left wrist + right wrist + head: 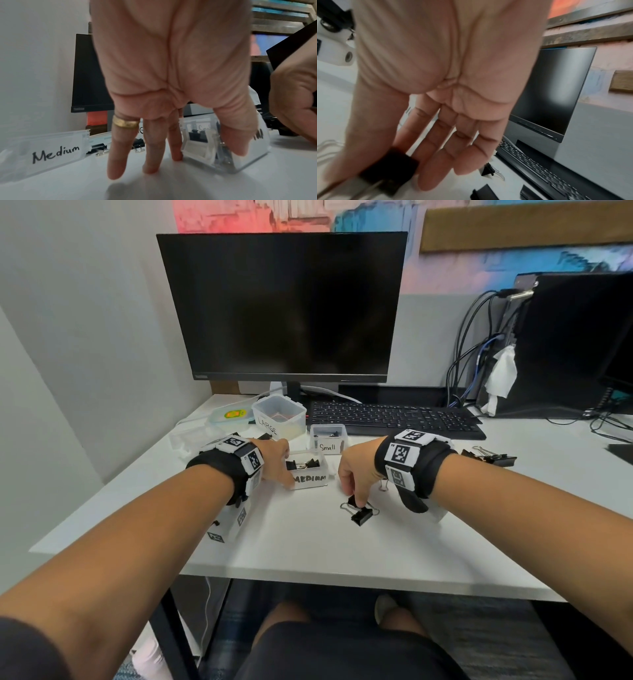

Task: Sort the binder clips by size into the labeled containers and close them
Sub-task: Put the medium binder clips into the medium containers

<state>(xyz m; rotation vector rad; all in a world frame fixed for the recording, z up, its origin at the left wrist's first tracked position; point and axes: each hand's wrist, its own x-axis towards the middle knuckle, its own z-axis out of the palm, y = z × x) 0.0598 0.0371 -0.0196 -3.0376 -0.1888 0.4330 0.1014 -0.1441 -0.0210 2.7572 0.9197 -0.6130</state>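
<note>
Your left hand (275, 462) rests flat-fingered against the MEDIUM container (308, 470) on the table (308, 546). Your right hand (359, 474) pinches a black binder clip (360, 511) just in front; two clips already sit inside.

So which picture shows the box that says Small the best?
The head view: the Small box stands whole, label readable, black clips inside. The left wrist view shows it blurred behind the left hand. The right wrist view doesn't show it.

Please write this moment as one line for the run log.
left hand: steadies medium box | right hand: pinches binder clip on desk | large box, small box: open
</note>
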